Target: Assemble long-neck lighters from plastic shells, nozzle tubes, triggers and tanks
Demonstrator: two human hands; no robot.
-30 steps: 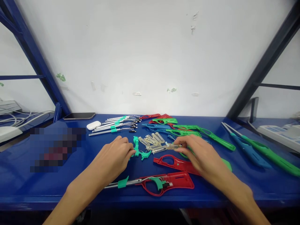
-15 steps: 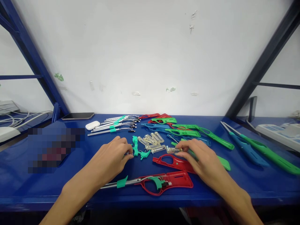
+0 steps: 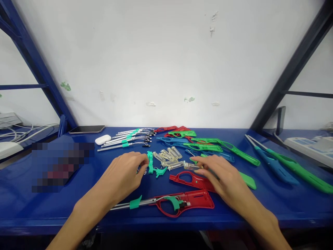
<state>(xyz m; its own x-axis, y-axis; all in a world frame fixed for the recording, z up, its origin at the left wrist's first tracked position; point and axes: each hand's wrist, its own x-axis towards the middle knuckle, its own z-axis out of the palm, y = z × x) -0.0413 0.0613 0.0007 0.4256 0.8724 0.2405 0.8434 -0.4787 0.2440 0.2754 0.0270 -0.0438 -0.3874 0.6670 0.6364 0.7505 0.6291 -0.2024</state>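
My left hand (image 3: 128, 170) is closed in a pinch beside the teal plastic trigger pieces (image 3: 151, 163). Whatever lies between its fingertips is hidden, and small shiny bits show under the fingers. My right hand (image 3: 221, 173) grips a clear lighter fuel tank (image 3: 191, 166) between thumb and fingers, its capped end pointing left. Several similar clear tanks (image 3: 169, 162) lie in a pile just to its left. Below the hands rests a red lighter half-shell (image 3: 204, 199) with a metal tube, wire and teal trigger laid in it. Another red half-shell (image 3: 192, 178) lies partly under my right hand.
Metal lighter tubes (image 3: 114, 141) with wires lie at the back left, near a white case (image 3: 103, 139) and a phone (image 3: 87, 129). Green half-shells (image 3: 239, 152) and blue and red ones sit behind the tanks. Assembled lighters (image 3: 296, 166) lie at the right.
My left hand has moved slightly right and up, its fingertips nearer the teal pieces. My right hand has shifted a little left with the fuel tank in its fingers.
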